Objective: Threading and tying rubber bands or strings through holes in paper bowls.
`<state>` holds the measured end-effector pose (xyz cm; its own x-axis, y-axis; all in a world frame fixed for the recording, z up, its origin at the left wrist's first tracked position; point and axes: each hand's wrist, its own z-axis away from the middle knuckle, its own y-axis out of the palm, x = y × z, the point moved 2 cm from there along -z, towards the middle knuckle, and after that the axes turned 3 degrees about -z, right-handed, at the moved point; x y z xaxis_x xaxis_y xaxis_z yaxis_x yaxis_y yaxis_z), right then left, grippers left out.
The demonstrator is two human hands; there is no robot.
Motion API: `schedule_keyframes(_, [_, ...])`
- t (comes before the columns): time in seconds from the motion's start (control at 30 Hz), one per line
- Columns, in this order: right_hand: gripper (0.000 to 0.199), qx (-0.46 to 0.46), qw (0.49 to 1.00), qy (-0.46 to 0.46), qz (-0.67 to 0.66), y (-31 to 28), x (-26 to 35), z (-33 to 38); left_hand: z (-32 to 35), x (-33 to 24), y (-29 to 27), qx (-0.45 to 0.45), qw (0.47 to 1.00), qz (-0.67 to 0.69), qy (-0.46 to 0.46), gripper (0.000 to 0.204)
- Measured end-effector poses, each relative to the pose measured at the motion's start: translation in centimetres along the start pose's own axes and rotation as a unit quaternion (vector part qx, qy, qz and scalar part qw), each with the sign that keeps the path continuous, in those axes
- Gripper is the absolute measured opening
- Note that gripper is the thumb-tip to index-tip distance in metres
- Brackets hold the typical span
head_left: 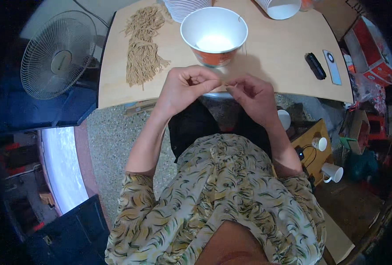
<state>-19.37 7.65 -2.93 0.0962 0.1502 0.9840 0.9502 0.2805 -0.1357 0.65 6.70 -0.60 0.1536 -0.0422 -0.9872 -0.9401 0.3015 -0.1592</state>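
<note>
Just past the table's near edge, my left hand point(185, 88) and my right hand point(255, 97) meet with thumbs and fingertips pinched. Between the two pinches shows a bit of thin tan string point(225, 84), mostly hidden by my fingers. Directly beyond my hands stands a large paper tub point(214, 57), white inside and orange outside, with its open mouth up. A short, thin strand point(239, 19) shows at the tub's far right rim. To the left lies a long heap of tan strings point(143, 62), flat on the table.
Behind the tub rises a stack of white tubs point(187, 9); another white tub point(282, 9) lies tipped at the far right. A black case point(315, 66) and a white strip point(333, 66) rest on the table's right. A fan point(60, 62) stands left, and mugs point(333, 172) are at lower right.
</note>
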Motion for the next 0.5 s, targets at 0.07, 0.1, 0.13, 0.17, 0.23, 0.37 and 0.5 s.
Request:
schedule_keyframes(0.07, [0.014, -0.022, 1.000, 0.005, -0.007, 0.1, -0.2, -0.2, -0.2, 0.7, -0.2, -0.002, 1.000, 0.010, -0.015, 0.009])
schedule_keyframes(0.1, [0.014, -0.022, 0.999, 0.012, -0.021, 0.1, -0.2, -0.3, -0.2, 1.1, -0.2, -0.006, 0.999, 0.022, -0.026, 0.010])
schedule_keyframes(0.13, [0.014, -0.021, 0.999, 0.019, -0.035, 0.1, -0.2, -0.4, -0.3, 1.3, -0.3, -0.005, 0.999, 0.019, -0.027, 0.010])
schedule_keyframes(0.17, [0.014, -0.022, 0.999, 0.019, -0.037, 0.1, -0.1, -0.4, -0.2, 1.4, -0.3, -0.004, 0.999, 0.017, -0.031, 0.010])
schedule_keyframes(0.23, [0.012, -0.016, 0.998, 0.024, -0.057, -0.1, -0.1, -0.3, -0.3, 1.2, -0.4, -0.003, 0.999, 0.012, -0.034, 0.010])
schedule_keyframes(0.37, [0.011, -0.016, 0.994, 0.046, -0.098, -1.0, -1.5, -0.3, -0.6, 1.1, -1.1, 0.032, 0.997, -0.029, -0.060, 0.011])
schedule_keyframes(0.5, [0.011, -0.011, 0.996, 0.060, -0.070, -2.0, -1.3, -0.7, -0.9, 1.3, -1.4, 0.026, 0.995, -0.095, -0.010, 0.011])
